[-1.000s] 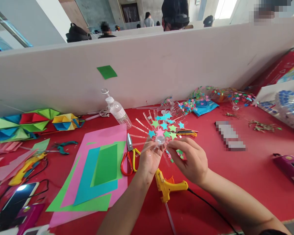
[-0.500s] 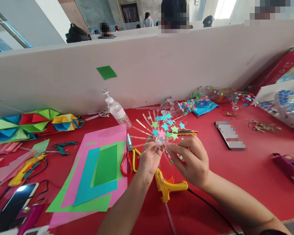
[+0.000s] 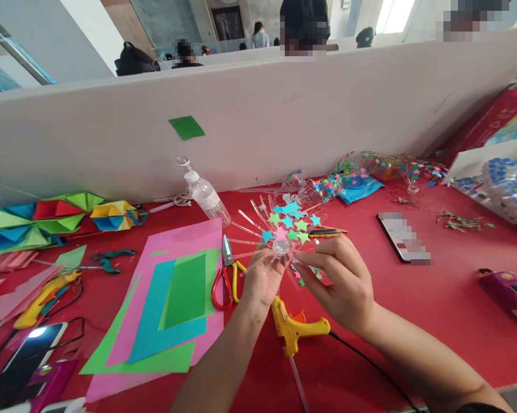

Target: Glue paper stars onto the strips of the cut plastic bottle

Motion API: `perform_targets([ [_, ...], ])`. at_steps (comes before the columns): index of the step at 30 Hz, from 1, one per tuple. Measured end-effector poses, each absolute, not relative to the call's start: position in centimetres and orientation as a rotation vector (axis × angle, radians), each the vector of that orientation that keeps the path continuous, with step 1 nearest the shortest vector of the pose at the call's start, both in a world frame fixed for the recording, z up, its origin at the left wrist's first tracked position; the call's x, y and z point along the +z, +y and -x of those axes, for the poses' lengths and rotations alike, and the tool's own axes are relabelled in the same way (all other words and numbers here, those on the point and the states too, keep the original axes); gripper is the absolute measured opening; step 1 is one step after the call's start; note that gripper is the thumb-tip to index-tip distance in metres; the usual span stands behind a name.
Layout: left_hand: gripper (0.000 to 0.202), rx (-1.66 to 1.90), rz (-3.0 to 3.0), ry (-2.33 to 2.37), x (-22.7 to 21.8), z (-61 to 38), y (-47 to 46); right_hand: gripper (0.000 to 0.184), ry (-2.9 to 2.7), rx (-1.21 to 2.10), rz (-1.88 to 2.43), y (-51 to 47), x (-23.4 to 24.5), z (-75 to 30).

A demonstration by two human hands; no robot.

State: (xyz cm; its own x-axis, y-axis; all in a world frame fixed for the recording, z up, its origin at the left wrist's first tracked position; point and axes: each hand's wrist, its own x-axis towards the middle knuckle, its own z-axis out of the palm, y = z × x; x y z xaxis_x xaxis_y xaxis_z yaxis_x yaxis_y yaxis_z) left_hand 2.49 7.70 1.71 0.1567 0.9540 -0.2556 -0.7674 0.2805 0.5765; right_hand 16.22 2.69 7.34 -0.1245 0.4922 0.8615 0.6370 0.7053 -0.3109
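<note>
A clear plastic bottle top cut into thin fanned-out strips [image 3: 246, 221], with blue, green and pink paper stars [image 3: 289, 222] stuck on, rests in my left hand [image 3: 265, 276]. My left fingers curl around it from below, near its round clear middle [image 3: 281, 246]. My right hand [image 3: 342, 281] is at its right side, thumb and fingertips pinched on a clear strip there; the exact contact is hard to make out. Just below my hands lies a yellow glue gun [image 3: 295, 327] with a glue stick in its back. Red-and-yellow-handled pliers [image 3: 228, 275] lie to the left.
Pink, green and blue paper sheets [image 3: 190, 287] lie left of the pliers. A plastic bottle [image 3: 207, 198] leans by the white partition [image 3: 241, 126]. A phone [image 3: 404, 238] and a purple device [image 3: 508, 295] lie right. Star-covered plastic pieces [image 3: 357, 166] are at the back.
My right hand has shifted slightly right and down, its fingertips a little farther from the round middle. My left hand still holds the piece, turned very slightly.
</note>
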Motion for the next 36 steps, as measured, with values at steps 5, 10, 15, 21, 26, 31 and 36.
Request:
perform_targets([
  [5,0.02,1.259,-0.334,0.588,1.1,-2.5,7.8,0.013,-1.767,-0.158,0.873,2.8,7.2,-16.3],
  [10,0.021,1.243,-0.317,0.632,1.3,-2.6,7.7,0.014,-1.829,-0.236,0.847,2.9,7.1,-16.5],
  [15,0.022,1.245,-0.298,0.636,1.9,-2.7,7.6,0.012,-1.859,-0.247,0.843,3.1,7.2,-16.5],
  [21,0.019,1.262,-0.279,0.64,2.2,-2.5,7.6,0.025,-1.826,-0.264,0.881,3.0,7.8,-16.6],
  [26,0.019,1.284,-0.273,0.652,1.9,-2.4,7.8,0.014,-1.811,-0.3,0.927,2.8,8.2,-17.1],
  [31,0.022,1.313,-0.281,0.668,2.0,-2.6,7.9,0.021,-1.853,-0.421,0.964,3.0,8.0,-17.1],
  [36,0.02,1.321,-0.271,0.665,1.9,-2.5,7.9,0.014,-1.881,-0.433,0.981,2.9,8.0,-17.0],
])
